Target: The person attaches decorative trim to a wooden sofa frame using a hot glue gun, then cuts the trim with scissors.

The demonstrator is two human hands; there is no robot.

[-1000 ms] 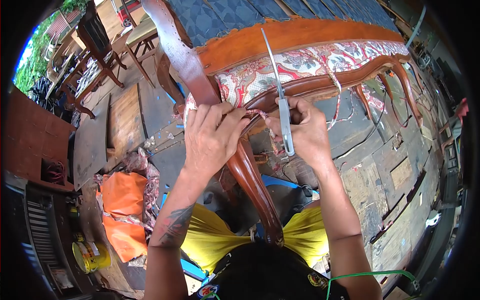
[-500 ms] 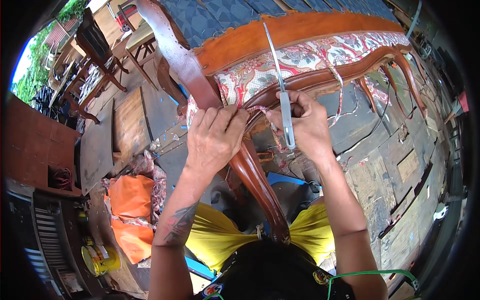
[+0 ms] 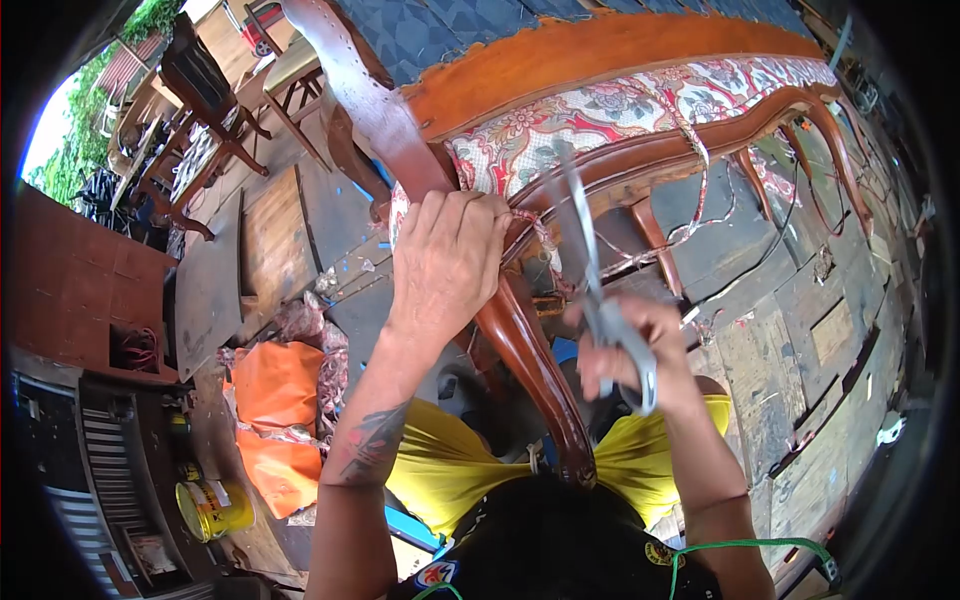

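My left hand (image 3: 447,262) is closed at the front corner of the carved wooden sofa frame (image 3: 535,350), above its curved leg. From under its fingers comes a strip of floral piping cord (image 3: 543,238), which hangs down on the right. My right hand (image 3: 640,345) is wrapped round the handles of a pair of scissors (image 3: 600,300), smeared by motion. The scissors' blades point up and away, apart from the cord's visible end. Floral fabric (image 3: 560,125) covers the seat. What lies beneath my left palm is hidden.
A long cord (image 3: 703,165) drapes over the front rail down to the floor. Orange material (image 3: 275,385) lies on the left, near a yellow bucket (image 3: 215,510). Wooden chairs (image 3: 195,110) stand at the back left. Worn boards (image 3: 770,370) cover the floor.
My right hand has let go of the cord and drawn back toward me, lower and to the right, with the scissors. My left hand stays at the frame corner. The view has shifted slightly.
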